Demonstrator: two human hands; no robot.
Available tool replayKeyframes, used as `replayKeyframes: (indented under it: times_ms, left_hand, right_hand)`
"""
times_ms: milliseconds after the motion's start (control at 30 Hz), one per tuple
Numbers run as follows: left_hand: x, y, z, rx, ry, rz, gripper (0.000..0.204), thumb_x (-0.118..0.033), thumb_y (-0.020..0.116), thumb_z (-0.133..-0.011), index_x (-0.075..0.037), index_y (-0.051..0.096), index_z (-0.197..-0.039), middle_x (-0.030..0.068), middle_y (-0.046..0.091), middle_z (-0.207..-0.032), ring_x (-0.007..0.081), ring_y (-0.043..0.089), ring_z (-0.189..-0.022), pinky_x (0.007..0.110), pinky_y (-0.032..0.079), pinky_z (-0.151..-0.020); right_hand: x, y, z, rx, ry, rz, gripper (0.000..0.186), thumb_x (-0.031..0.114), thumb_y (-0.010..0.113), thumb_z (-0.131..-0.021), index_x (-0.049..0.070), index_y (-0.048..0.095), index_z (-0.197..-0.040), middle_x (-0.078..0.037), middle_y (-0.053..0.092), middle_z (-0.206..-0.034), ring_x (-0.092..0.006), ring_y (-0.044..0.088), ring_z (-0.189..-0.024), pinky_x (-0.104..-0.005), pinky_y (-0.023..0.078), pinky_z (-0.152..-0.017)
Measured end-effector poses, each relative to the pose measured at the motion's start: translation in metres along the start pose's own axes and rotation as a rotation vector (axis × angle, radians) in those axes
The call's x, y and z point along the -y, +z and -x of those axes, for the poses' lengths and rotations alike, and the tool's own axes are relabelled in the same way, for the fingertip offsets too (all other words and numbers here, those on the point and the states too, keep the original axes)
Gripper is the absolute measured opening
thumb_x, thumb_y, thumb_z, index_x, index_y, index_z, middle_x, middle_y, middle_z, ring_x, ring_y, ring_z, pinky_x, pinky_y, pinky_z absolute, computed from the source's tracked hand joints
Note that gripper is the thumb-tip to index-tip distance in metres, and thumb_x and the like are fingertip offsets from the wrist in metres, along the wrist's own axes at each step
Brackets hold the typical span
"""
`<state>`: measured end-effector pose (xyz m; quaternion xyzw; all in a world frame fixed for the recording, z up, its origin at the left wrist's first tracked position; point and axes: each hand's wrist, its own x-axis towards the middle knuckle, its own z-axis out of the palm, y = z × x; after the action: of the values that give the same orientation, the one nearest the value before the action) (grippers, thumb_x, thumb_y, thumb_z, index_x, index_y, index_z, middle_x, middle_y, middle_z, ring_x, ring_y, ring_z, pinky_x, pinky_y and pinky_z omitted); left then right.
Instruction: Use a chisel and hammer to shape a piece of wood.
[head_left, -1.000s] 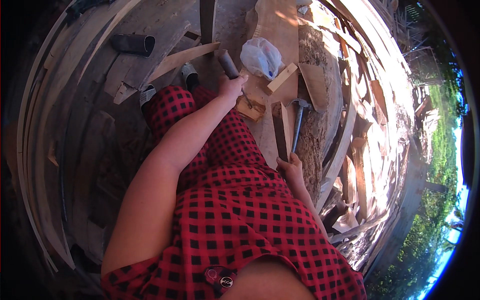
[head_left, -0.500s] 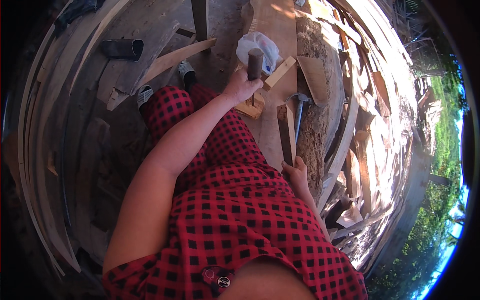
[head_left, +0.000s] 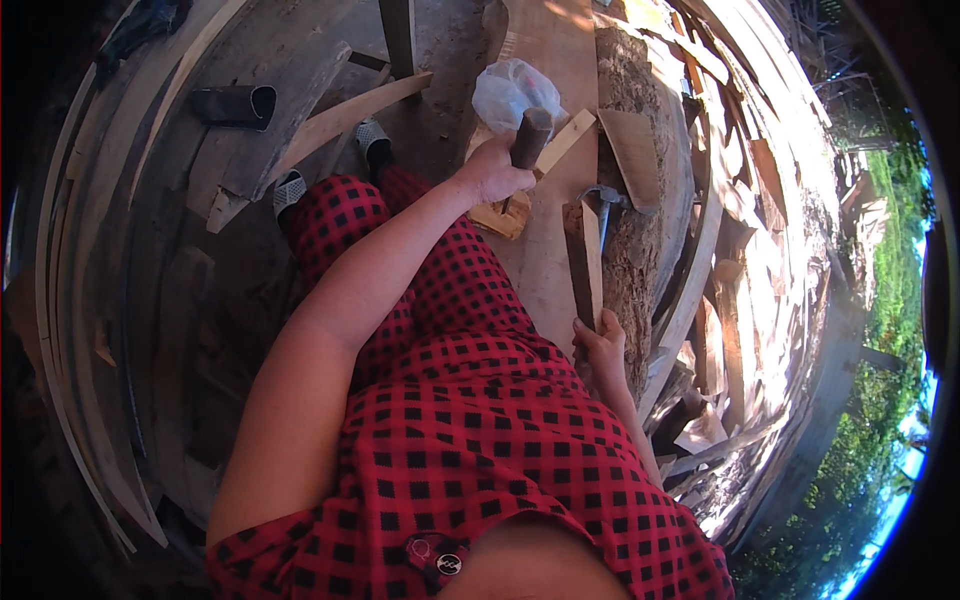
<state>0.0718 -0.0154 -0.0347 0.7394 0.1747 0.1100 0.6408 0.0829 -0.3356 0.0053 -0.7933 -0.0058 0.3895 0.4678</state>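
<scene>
Left hand (head_left: 492,172) grips a round, seemingly wooden handle (head_left: 527,138).

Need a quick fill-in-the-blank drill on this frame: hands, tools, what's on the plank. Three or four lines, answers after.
1. The left hand grips a dark wooden ____ upright over the wide plank.
2. The right hand holds the near end of a narrow wood ____.
3. A ____ with a metal head lies on the plank beside the strip.
4. The crumpled bag beyond the left hand is made of clear ____.

Missing words: handle; strip; hammer; plastic
</scene>
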Motion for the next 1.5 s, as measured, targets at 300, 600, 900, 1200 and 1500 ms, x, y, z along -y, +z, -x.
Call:
replayKeyframes:
  times_ms: [300,600,900,1200,1500]
  left_hand:
    - [-0.02,0.008,0.006,0.025,-0.003,-0.171,0.027,-0.016,0.067,-0.062,-0.004,0.059,-0.085,0.0114,0.063,-0.08,0.023,0.061,-0.079,0.033,0.046,-0.075]
    - [-0.025,0.01,0.01,0.068,0.082,-0.268,0.029,-0.019,0.065,-0.062,-0.005,0.058,-0.086,0.0125,0.062,-0.083,0.0267,0.06,-0.082,0.035,0.046,-0.075]
    - [-0.027,0.011,0.01,0.116,0.064,-0.291,0.035,-0.023,0.063,-0.061,-0.007,0.058,-0.092,0.0167,0.063,-0.09,0.0338,0.06,-0.09,0.038,0.046,-0.078]
    - [-0.013,0.017,0.007,0.116,0.154,-0.303,0.035,-0.023,0.063,-0.062,-0.008,0.057,-0.092,0.0161,0.063,-0.089,0.0337,0.06,-0.089,0.039,0.047,-0.078]
    - [-0.019,0.019,0.011,0.155,0.159,-0.314,0.035,-0.019,0.063,-0.063,-0.008,0.057,-0.095,0.0154,0.063,-0.088,0.0324,0.06,-0.087,0.037,0.046,-0.078]
  right_hand:
    - [0.116,-0.001,0.028,-0.309,-0.722,-0.107,0.024,0.007,0.062,-0.082,0.004,0.048,-0.102,-0.004,0.054,-0.073,-0.0085,0.049,-0.058,-0.0216,0.04,-0.05]
    - [0.141,-0.009,0.043,-0.242,-0.651,0.218,0.036,0.006,0.065,-0.078,-0.001,0.047,-0.109,-0.008,0.059,-0.092,-0.016,0.055,-0.08,-0.0279,0.044,-0.073]
    - [0.141,-0.014,0.033,-0.183,-0.568,0.461,0.035,0.007,0.067,-0.078,-0.001,0.049,-0.106,-0.008,0.059,-0.087,-0.0129,0.053,-0.081,-0.0263,0.043,-0.073]
    - [0.127,-0.01,0.023,-0.155,-0.649,0.671,0.039,0.009,0.067,-0.077,0.002,0.046,-0.109,-0.019,0.059,-0.082,-0.0244,0.06,-0.078,-0.0324,0.046,-0.073]
    - [0.114,-0.002,0.025,-0.315,-0.795,0.551,0.035,0.01,0.066,-0.079,0.001,0.043,-0.104,-0.014,0.058,-0.091,-0.0188,0.055,-0.082,-0.03,0.044,-0.073]
